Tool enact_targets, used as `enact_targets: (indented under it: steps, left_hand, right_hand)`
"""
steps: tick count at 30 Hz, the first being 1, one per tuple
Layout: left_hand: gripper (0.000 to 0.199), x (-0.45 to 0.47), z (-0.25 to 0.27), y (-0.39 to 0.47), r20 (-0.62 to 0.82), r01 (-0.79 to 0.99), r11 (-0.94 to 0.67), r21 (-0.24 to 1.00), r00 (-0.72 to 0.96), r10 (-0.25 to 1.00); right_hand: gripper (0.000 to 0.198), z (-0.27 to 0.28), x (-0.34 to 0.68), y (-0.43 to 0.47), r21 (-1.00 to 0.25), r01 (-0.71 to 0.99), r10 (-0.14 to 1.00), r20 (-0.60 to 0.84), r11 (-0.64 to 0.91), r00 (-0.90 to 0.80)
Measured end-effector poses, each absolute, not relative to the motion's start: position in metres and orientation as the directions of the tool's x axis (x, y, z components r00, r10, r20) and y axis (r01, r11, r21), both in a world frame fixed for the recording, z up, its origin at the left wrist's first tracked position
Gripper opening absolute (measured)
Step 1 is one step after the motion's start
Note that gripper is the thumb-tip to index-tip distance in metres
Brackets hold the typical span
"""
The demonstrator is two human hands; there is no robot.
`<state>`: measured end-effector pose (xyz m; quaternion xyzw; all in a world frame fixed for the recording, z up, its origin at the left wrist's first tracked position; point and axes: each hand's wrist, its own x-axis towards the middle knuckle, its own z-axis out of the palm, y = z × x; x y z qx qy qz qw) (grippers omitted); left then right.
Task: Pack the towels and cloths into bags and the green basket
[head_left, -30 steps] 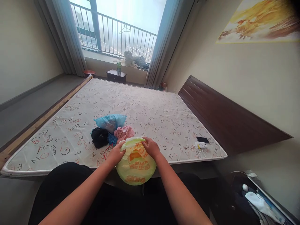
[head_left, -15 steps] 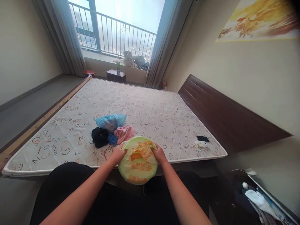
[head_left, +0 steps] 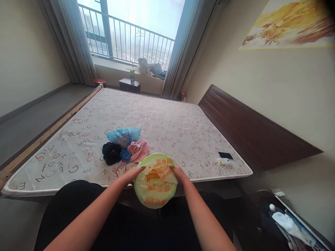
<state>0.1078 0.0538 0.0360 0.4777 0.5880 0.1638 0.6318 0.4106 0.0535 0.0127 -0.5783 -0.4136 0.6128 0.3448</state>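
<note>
Low in the middle of the head view is a round, light-green tub with a thin plastic bag over it, printed with orange lettering. My left hand grips the bag and rim at the upper left, its thumb on top. On the opposite side, my right hand holds the rim in the same way. The fingers of both hands are largely hidden under the edge. Just beyond lie a pink cloth, a dark blue bundle, a black cloth bundle and a filled light-blue plastic bag.
A bare mattress spans the space ahead, with a dark headboard at right. On its right side lie a black phone and a white cable. An open drawer-like space with a white cloth is lower right.
Both hands and the bag-covered tub have shifted slightly right and down. The bag's folds near my thumbs have changed shape. The things on the mattress stay put.
</note>
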Motion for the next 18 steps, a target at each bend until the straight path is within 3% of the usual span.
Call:
enact_targets:
  steps: [2,5,6,8,10,11,13,15,18]
  left_hand:
    - [0.053,0.108,0.037,0.055,-0.544,0.360,0.442,0.821,0.260,0.798]
    - [0.044,0.108,0.034,0.059,-0.371,0.403,0.268,0.875,0.201,0.907]
    - [0.043,0.108,0.032,0.060,-0.309,0.426,0.212,0.880,0.173,0.935]
    - [0.042,0.109,0.030,0.060,-0.222,0.487,0.137,0.862,0.121,0.968]
    - [0.037,0.111,0.029,0.057,-0.200,0.555,0.122,0.823,0.082,0.976]
    - [0.035,0.113,0.030,0.055,-0.212,0.584,0.133,0.801,0.068,0.975]
    - [0.032,0.117,0.034,0.050,-0.261,0.624,0.175,0.762,0.048,0.964]
    - [0.030,0.121,0.040,0.045,-0.304,0.646,0.201,0.736,0.050,0.951]
    - [0.028,0.124,0.048,0.040,-0.316,0.676,0.194,0.711,0.062,0.947]
  right_hand:
    - [0.040,0.014,0.411,0.055,-0.900,0.091,0.897,-0.433,-0.425,-0.089]
    - [0.034,0.025,0.409,0.055,-0.877,0.348,0.940,-0.339,-0.331,0.040]
    - [0.032,0.030,0.408,0.053,-0.853,0.465,0.971,-0.206,-0.238,0.118]
    - [0.030,0.040,0.401,0.044,-0.728,0.685,0.956,0.204,0.005,0.209]
    - [0.024,0.048,0.390,0.031,-0.537,0.816,0.835,0.534,0.216,0.130]
    - [0.019,0.051,0.383,0.025,-0.451,0.840,0.807,0.590,0.301,0.028]
    - [0.013,0.055,0.367,0.014,-0.348,0.816,0.816,0.528,0.461,-0.236]
    - [0.016,0.056,0.351,0.013,-0.320,0.768,0.828,0.306,0.554,-0.470]
    - [0.056,0.051,0.334,0.028,-0.308,0.769,0.796,-0.055,0.561,-0.603]
